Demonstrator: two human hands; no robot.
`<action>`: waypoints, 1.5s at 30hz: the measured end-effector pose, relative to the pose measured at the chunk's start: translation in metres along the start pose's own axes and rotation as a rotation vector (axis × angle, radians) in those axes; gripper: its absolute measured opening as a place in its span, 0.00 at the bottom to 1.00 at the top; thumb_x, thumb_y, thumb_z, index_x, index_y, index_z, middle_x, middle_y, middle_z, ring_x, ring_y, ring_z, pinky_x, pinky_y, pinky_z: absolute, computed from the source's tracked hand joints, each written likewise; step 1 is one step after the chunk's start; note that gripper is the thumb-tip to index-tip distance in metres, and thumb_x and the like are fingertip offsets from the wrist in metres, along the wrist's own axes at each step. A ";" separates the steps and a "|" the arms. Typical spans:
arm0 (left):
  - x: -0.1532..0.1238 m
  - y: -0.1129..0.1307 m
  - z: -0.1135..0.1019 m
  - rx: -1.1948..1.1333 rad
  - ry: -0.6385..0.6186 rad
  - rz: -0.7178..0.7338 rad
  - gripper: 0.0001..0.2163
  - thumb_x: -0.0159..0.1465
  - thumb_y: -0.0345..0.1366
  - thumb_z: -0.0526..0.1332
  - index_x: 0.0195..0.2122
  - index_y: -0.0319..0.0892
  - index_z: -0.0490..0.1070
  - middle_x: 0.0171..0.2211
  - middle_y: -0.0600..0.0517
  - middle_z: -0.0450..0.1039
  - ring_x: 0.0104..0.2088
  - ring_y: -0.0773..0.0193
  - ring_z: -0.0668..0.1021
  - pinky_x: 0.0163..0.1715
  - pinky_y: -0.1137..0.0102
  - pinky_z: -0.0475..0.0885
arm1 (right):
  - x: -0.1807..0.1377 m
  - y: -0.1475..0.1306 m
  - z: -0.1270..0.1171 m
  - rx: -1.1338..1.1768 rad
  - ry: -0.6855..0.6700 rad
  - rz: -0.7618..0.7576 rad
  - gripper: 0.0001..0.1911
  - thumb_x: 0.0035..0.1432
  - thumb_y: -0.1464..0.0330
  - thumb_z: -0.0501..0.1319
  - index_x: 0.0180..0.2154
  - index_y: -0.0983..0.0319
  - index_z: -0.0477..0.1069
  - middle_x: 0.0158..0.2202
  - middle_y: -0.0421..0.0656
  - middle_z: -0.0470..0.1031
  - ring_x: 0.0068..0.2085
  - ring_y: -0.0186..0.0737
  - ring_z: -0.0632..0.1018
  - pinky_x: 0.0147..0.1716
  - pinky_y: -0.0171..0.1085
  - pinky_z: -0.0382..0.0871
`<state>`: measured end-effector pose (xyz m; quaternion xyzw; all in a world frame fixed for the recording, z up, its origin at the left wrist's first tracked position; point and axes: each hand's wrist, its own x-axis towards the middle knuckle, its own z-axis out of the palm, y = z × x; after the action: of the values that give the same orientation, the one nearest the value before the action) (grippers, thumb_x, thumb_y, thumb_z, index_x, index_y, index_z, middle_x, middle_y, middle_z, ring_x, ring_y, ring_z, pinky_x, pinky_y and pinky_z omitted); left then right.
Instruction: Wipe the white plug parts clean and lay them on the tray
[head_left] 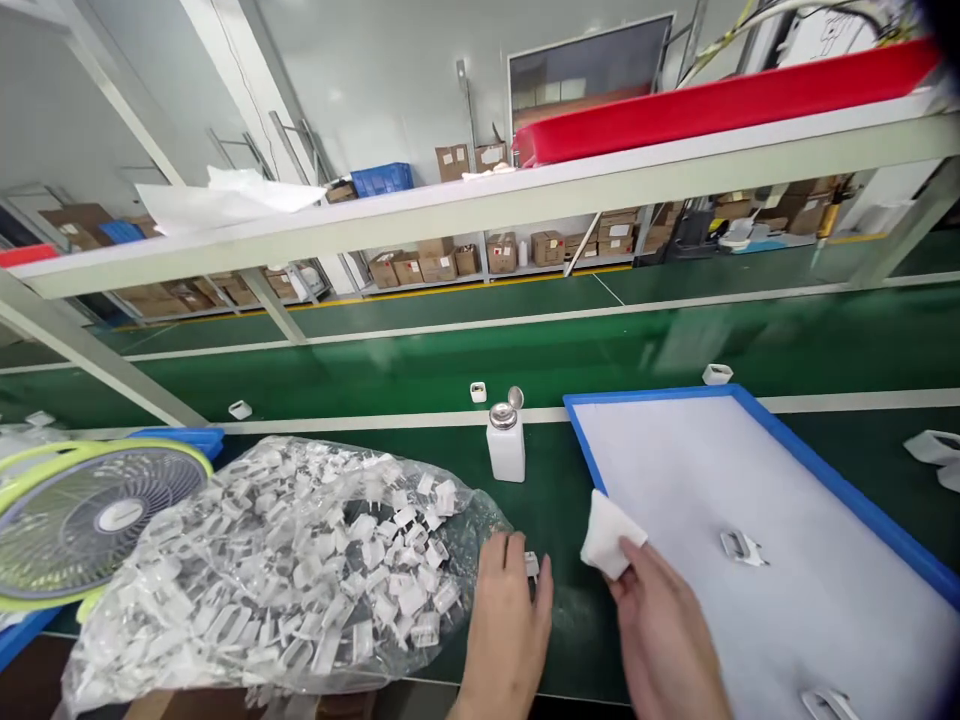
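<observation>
My left hand (504, 625) lies at the mouth of a clear plastic bag (292, 570) full of small white plastic plug parts, its fingers curled over one white part (531, 565). My right hand (660, 630) pinches a folded white cloth (609, 537) at the near left corner of a blue-rimmed white tray (862, 505). One white part (742, 546) rests on the tray's white pad, and another (825, 703) lies at its near edge.
A white pump bottle (506, 440) stands on the green belt behind the hands. At the left lies a green-rimmed fan (90, 515). Loose white parts (478, 391) sit on the belt. An overhead shelf (480, 205) holds a red tray and boxes.
</observation>
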<state>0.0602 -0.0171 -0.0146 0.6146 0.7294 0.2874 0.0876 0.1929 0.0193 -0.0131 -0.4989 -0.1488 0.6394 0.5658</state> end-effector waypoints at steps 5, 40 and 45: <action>-0.009 -0.011 0.031 0.226 -0.109 0.017 0.11 0.69 0.27 0.54 0.42 0.38 0.76 0.41 0.42 0.74 0.43 0.49 0.78 0.44 0.53 0.76 | 0.004 0.074 -0.019 -0.165 0.129 0.036 0.35 0.46 0.50 0.70 0.51 0.65 0.72 0.46 0.50 0.80 0.49 0.53 0.79 0.40 0.40 0.77; -0.033 -0.061 0.018 -0.233 -0.212 0.257 0.24 0.57 0.20 0.51 0.49 0.43 0.77 0.36 0.48 0.78 0.37 0.58 0.79 0.39 0.64 0.78 | -0.026 0.079 -0.052 -1.013 -0.580 -0.982 0.29 0.66 0.77 0.52 0.65 0.55 0.64 0.58 0.47 0.75 0.58 0.51 0.71 0.56 0.53 0.70; -0.036 -0.066 0.024 -0.216 -0.167 0.295 0.23 0.57 0.19 0.51 0.48 0.41 0.78 0.37 0.46 0.81 0.37 0.58 0.81 0.39 0.65 0.79 | -0.033 0.080 -0.072 -1.187 -0.696 -1.106 0.31 0.67 0.78 0.53 0.69 0.58 0.58 0.59 0.49 0.74 0.61 0.52 0.69 0.59 0.52 0.70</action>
<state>0.0241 -0.0488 -0.0767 0.7233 0.5867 0.3219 0.1704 0.1999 -0.0617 -0.0909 -0.3441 -0.8403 0.2068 0.3644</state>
